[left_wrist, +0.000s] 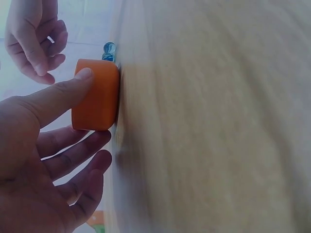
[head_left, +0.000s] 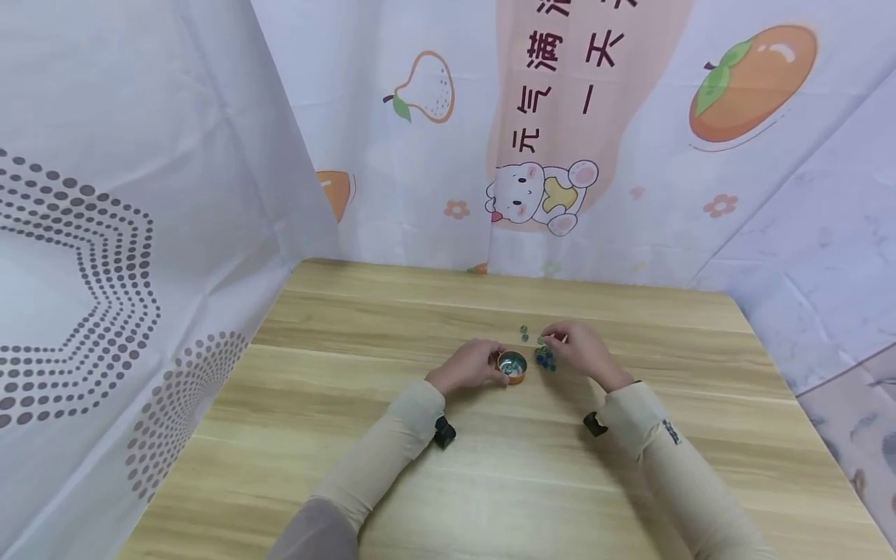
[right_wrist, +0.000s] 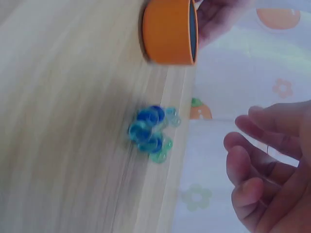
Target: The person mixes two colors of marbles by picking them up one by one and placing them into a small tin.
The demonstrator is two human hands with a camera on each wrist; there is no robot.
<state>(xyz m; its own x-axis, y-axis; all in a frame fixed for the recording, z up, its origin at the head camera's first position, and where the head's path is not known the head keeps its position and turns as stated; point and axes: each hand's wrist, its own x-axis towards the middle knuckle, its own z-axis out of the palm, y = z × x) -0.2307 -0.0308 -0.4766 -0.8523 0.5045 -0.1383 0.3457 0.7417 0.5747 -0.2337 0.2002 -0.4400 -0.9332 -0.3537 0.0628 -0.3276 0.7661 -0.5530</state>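
Observation:
My left hand (head_left: 474,365) grips a small round orange cup (head_left: 513,379) by its side, thumb at the near wall and fingertips around the far side. The cup stands upright on the table; its inside looks shiny and dark. Just right of it lies a cluster of clear blue and green glass marbles (right_wrist: 150,131). Above that cluster, my right hand (head_left: 579,350) hovers with its fingers loosely bent. In the right wrist view, nothing shows between the fingertips (right_wrist: 240,162) of this hand, and they are apart from the marbles.
Two loose marbles (head_left: 524,334) lie behind the cluster on the wood-grain table (head_left: 490,482). A printed curtain (head_left: 420,194) hangs along the table's back edge, with another dotted curtain (head_left: 210,257) at the left. Dark straps with small cameras (head_left: 444,432) sit at the wrists.

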